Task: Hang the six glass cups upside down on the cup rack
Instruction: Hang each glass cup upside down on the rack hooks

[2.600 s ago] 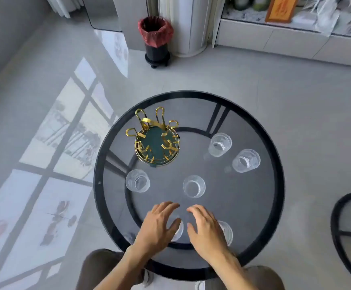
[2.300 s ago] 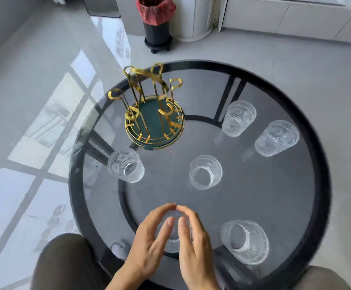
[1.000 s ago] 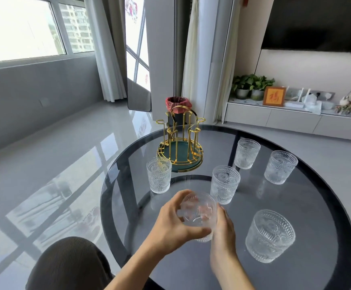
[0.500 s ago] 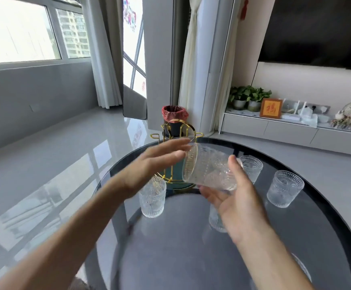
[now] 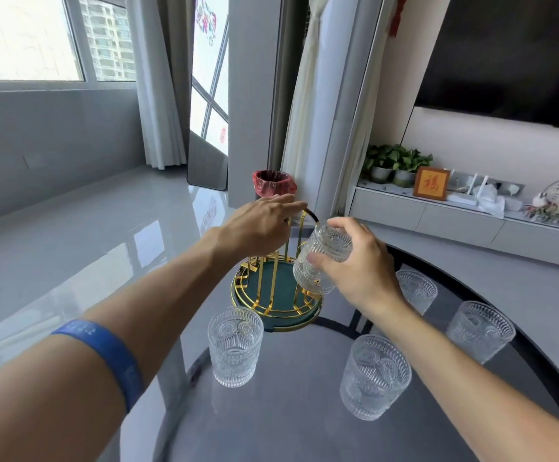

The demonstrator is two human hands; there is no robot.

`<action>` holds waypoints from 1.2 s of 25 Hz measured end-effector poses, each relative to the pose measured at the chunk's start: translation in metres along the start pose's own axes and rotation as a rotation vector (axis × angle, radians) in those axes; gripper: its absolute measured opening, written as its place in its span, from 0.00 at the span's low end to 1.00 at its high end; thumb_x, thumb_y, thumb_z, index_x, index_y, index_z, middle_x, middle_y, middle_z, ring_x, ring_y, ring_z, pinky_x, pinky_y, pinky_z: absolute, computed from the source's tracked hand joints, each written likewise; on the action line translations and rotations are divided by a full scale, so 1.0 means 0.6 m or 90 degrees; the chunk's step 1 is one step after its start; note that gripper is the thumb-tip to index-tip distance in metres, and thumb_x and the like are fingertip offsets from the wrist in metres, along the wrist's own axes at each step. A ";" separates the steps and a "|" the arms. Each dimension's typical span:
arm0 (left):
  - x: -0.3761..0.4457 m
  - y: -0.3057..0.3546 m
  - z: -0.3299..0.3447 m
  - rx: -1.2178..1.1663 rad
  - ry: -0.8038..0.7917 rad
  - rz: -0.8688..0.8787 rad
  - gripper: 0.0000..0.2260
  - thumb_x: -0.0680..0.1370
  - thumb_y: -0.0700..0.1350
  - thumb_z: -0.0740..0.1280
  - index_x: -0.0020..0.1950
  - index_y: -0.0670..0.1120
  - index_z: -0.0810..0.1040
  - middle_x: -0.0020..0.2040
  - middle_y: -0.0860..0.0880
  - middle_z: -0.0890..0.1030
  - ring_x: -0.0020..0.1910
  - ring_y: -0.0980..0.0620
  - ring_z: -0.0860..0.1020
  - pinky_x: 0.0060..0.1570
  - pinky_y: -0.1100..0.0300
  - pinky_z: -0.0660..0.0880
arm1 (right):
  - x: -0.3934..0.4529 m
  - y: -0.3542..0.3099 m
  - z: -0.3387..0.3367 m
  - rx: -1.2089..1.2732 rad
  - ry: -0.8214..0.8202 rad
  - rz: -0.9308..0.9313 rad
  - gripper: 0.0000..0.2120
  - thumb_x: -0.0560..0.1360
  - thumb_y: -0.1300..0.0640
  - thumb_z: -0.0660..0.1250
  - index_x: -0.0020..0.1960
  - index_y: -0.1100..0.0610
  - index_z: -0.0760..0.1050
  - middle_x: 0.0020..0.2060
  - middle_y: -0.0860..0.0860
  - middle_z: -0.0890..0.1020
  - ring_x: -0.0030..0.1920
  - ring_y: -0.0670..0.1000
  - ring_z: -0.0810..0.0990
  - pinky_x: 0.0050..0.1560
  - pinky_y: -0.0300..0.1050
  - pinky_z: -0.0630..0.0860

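Note:
The gold wire cup rack [image 5: 273,296] with a green round base stands on the round glass table [image 5: 298,425]. My left hand [image 5: 261,228] grips the rack's top handle. My right hand [image 5: 358,261] holds a ribbed glass cup [image 5: 321,261] upside down and slightly tilted at the rack's right side, over one of its prongs; whether it touches the prong is hidden. Four more cups stand upright on the table: one in front of the rack [image 5: 235,346], one nearer me [image 5: 374,376], two at the right [image 5: 416,293] [image 5: 479,330].
A bin with a red bag [image 5: 273,183] stands on the floor behind the rack. A low white cabinet [image 5: 454,221] with plants and ornaments runs along the right wall. The table's dark rim [image 5: 505,311] curves round at the right.
My left hand let go of the cup and took the rack's top. My right hand turned the cup from sideways to upside down and carried it to the rack.

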State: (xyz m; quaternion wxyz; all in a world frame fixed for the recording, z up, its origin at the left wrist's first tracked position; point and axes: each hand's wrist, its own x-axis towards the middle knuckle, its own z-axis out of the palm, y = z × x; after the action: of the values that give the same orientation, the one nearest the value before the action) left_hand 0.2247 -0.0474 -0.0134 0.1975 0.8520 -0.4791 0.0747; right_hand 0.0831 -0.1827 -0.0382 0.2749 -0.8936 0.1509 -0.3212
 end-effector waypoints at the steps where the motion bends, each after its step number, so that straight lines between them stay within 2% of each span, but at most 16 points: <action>1: 0.000 0.001 -0.001 0.001 0.007 0.004 0.29 0.75 0.42 0.51 0.77 0.49 0.67 0.76 0.46 0.70 0.74 0.44 0.69 0.68 0.46 0.68 | 0.000 0.005 0.006 -0.013 -0.031 0.006 0.24 0.66 0.45 0.77 0.60 0.47 0.75 0.59 0.48 0.80 0.57 0.51 0.78 0.48 0.40 0.68; 3: 0.000 0.000 0.002 0.003 0.007 0.010 0.29 0.75 0.39 0.53 0.77 0.48 0.66 0.77 0.45 0.68 0.75 0.44 0.67 0.70 0.45 0.66 | 0.000 0.013 0.021 -0.043 -0.093 0.033 0.22 0.67 0.45 0.76 0.59 0.46 0.76 0.60 0.47 0.80 0.56 0.52 0.78 0.48 0.42 0.69; 6: 0.004 -0.004 0.008 -0.004 -0.010 -0.002 0.31 0.75 0.36 0.56 0.79 0.50 0.63 0.80 0.45 0.61 0.79 0.45 0.60 0.75 0.46 0.58 | -0.004 0.021 0.033 -0.078 -0.140 0.027 0.19 0.68 0.44 0.74 0.57 0.45 0.75 0.60 0.46 0.79 0.49 0.50 0.76 0.44 0.43 0.70; 10: 0.005 -0.001 0.014 -0.017 -0.025 -0.024 0.32 0.76 0.36 0.56 0.80 0.51 0.59 0.82 0.45 0.56 0.80 0.44 0.55 0.76 0.45 0.54 | -0.007 0.027 0.027 -0.076 -0.163 0.014 0.20 0.70 0.44 0.73 0.59 0.46 0.73 0.62 0.45 0.77 0.54 0.52 0.78 0.47 0.45 0.73; 12: 0.005 0.008 0.018 -0.010 -0.063 -0.042 0.28 0.81 0.42 0.57 0.81 0.50 0.55 0.83 0.44 0.51 0.81 0.43 0.50 0.76 0.43 0.51 | -0.008 0.025 0.028 -0.072 -0.172 0.017 0.21 0.71 0.45 0.72 0.62 0.45 0.72 0.65 0.46 0.75 0.58 0.53 0.78 0.50 0.47 0.75; 14: -0.007 0.021 0.017 -0.020 -0.074 -0.081 0.28 0.83 0.53 0.56 0.82 0.52 0.51 0.83 0.44 0.46 0.81 0.42 0.47 0.76 0.39 0.50 | -0.014 0.022 0.026 -0.088 -0.198 0.029 0.26 0.73 0.46 0.71 0.69 0.43 0.69 0.72 0.48 0.69 0.65 0.56 0.74 0.57 0.51 0.74; 16: -0.048 0.032 0.014 -0.068 0.019 -0.118 0.29 0.82 0.58 0.57 0.81 0.52 0.53 0.83 0.44 0.51 0.80 0.41 0.54 0.75 0.38 0.54 | -0.031 0.022 0.019 -0.099 -0.204 0.048 0.31 0.73 0.46 0.71 0.73 0.42 0.64 0.78 0.49 0.59 0.71 0.58 0.67 0.63 0.54 0.70; 18: -0.121 0.038 0.031 -0.104 0.103 -0.178 0.32 0.78 0.62 0.59 0.79 0.52 0.59 0.79 0.45 0.62 0.75 0.40 0.64 0.71 0.40 0.64 | -0.056 0.024 0.008 -0.080 -0.134 0.032 0.32 0.73 0.48 0.70 0.74 0.46 0.64 0.78 0.51 0.58 0.72 0.58 0.65 0.64 0.54 0.69; 19: -0.165 0.040 0.046 -0.110 0.086 -0.231 0.35 0.75 0.66 0.60 0.78 0.53 0.61 0.78 0.46 0.65 0.73 0.41 0.67 0.67 0.41 0.67 | -0.068 0.022 0.004 -0.068 -0.081 0.013 0.29 0.73 0.51 0.70 0.72 0.49 0.67 0.77 0.52 0.62 0.71 0.58 0.67 0.64 0.53 0.69; 21: -0.239 0.047 0.081 -0.082 -0.033 -0.319 0.41 0.70 0.71 0.62 0.78 0.55 0.59 0.77 0.47 0.65 0.72 0.41 0.68 0.65 0.42 0.70 | -0.087 0.012 0.000 -0.048 0.007 -0.017 0.21 0.73 0.58 0.70 0.65 0.55 0.74 0.71 0.55 0.70 0.67 0.59 0.72 0.62 0.50 0.70; 23: -0.274 0.051 0.107 -0.015 -0.091 -0.335 0.42 0.68 0.69 0.67 0.78 0.57 0.57 0.77 0.47 0.64 0.71 0.41 0.69 0.62 0.44 0.73 | -0.104 -0.008 0.001 -0.026 0.039 -0.050 0.15 0.72 0.62 0.69 0.58 0.58 0.78 0.65 0.54 0.76 0.62 0.58 0.75 0.58 0.49 0.72; 26: -0.274 0.053 0.111 0.040 -0.003 -0.335 0.37 0.68 0.62 0.72 0.74 0.57 0.62 0.67 0.47 0.72 0.62 0.43 0.74 0.52 0.50 0.78 | -0.135 -0.031 -0.004 -0.003 0.064 -0.116 0.09 0.71 0.65 0.68 0.50 0.59 0.80 0.56 0.52 0.81 0.54 0.57 0.78 0.51 0.49 0.76; 28: -0.275 0.051 0.103 -0.011 0.050 -0.366 0.35 0.64 0.61 0.74 0.69 0.56 0.67 0.60 0.48 0.75 0.55 0.45 0.76 0.47 0.54 0.76 | -0.162 -0.038 -0.005 0.030 0.061 -0.108 0.08 0.71 0.66 0.68 0.47 0.57 0.80 0.51 0.50 0.82 0.49 0.53 0.80 0.47 0.47 0.77; 30: -0.280 0.047 0.090 -0.158 0.123 -0.354 0.33 0.60 0.61 0.77 0.62 0.57 0.70 0.55 0.50 0.76 0.50 0.48 0.78 0.44 0.55 0.74 | -0.182 -0.047 -0.006 0.118 0.069 -0.014 0.08 0.71 0.64 0.68 0.47 0.53 0.79 0.47 0.48 0.82 0.41 0.48 0.81 0.41 0.44 0.77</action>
State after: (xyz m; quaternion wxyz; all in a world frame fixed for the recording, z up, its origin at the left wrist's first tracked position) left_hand 0.1086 0.0496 -0.1082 0.3575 0.9086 -0.2125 0.0391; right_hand 0.0018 -0.1127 -0.0727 0.3442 -0.8474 0.1253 -0.3844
